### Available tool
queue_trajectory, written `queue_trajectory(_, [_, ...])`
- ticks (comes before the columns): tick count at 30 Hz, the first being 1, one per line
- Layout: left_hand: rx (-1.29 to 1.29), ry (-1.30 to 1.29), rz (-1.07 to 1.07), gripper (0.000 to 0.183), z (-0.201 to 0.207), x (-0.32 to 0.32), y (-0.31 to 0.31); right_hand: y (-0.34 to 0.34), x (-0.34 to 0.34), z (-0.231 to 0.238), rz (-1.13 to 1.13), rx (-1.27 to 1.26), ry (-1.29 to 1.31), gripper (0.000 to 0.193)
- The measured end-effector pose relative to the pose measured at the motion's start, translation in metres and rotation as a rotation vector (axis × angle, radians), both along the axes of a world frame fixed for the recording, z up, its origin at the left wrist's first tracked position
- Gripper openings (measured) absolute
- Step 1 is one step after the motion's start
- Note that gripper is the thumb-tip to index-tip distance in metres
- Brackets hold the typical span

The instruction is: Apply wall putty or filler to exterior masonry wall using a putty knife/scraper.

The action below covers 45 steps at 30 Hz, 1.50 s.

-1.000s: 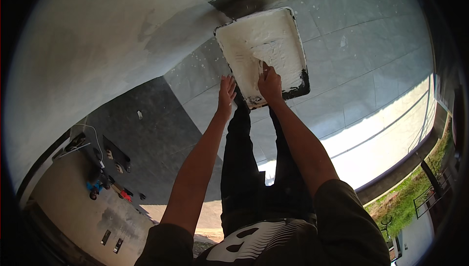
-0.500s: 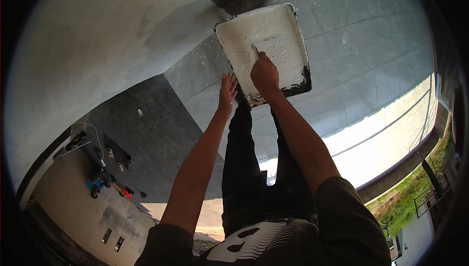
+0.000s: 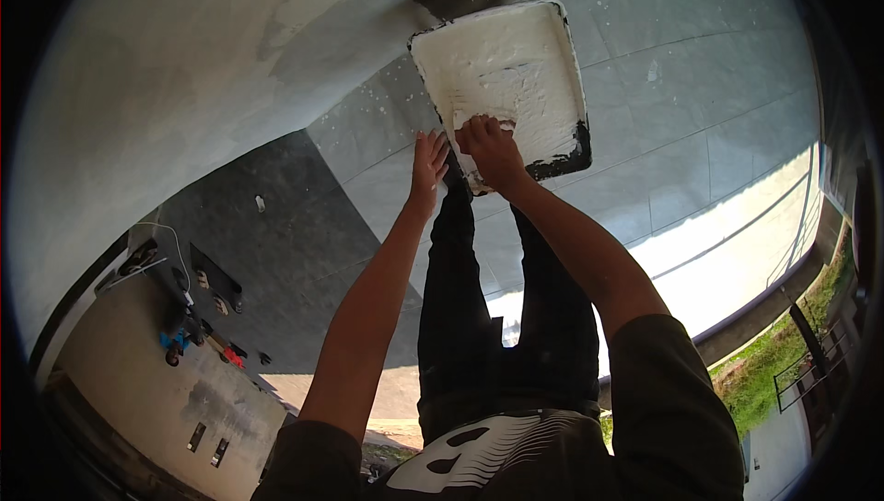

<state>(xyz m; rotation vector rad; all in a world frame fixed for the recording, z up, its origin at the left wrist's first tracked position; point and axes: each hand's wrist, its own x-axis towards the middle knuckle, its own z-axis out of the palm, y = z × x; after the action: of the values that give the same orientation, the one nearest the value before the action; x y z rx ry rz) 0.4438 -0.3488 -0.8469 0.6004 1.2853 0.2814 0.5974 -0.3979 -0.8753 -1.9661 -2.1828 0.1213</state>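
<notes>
A black-rimmed tray (image 3: pixel 575 146) smeared with thick white paste (image 3: pixel 516 50) lies in front of me, its edges crusted with the same stuff. Over its near left part, my right hand (image 3: pixel 491 153) is closed round a putty knife (image 3: pixel 506 124). Only a small paste-coated bit of the tool shows past the knuckles; my fingers cover the rest. My left hand (image 3: pixel 428 168) is beside the tray's left edge with its fingers stretched out and nothing in it. Whether its fingertips touch the rim I cannot tell.
A patchy plastered wall (image 3: pixel 184 59) rises on the left. Grey floor tiles (image 3: pixel 681 87) spotted with white run under the tray. Farther left are a dark floor mat (image 3: pixel 267 252), pairs of sandals (image 3: pixel 219 303) and a person in blue (image 3: pixel 173 344). Grass (image 3: pixel 755 381) lies beyond the right edge.
My right hand has pulled back slightly toward me and turned, carrying the putty knife, whose blade is now mostly hidden. My left hand stays nearly in place by the tray.
</notes>
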Motion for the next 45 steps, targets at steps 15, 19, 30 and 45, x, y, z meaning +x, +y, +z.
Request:
queue_trajectory(15, [-0.017, 0.003, 0.000, 0.100, 0.000, 0.004, 0.002, 0.024, -0.026, 0.011, -0.483, -0.251, 0.758, 0.026])
queue_trajectory(19, [-0.012, -0.009, 0.003, 0.101, 0.002, 0.006, 0.001, 0.012, -0.023, 0.000, -0.565, -0.341, 0.906, 0.018])
queue_trajectory(30, [-0.012, 0.018, -0.008, 0.100, 0.003, 0.004, 0.001, 0.006, 0.024, 0.001, -0.814, -0.207, 1.156, 0.020])
queue_trajectory(45, [-0.007, 0.011, 0.000, 0.099, -0.002, 0.007, -0.002, 0.016, 0.004, -0.014, -0.755, -0.119, 0.881, 0.012])
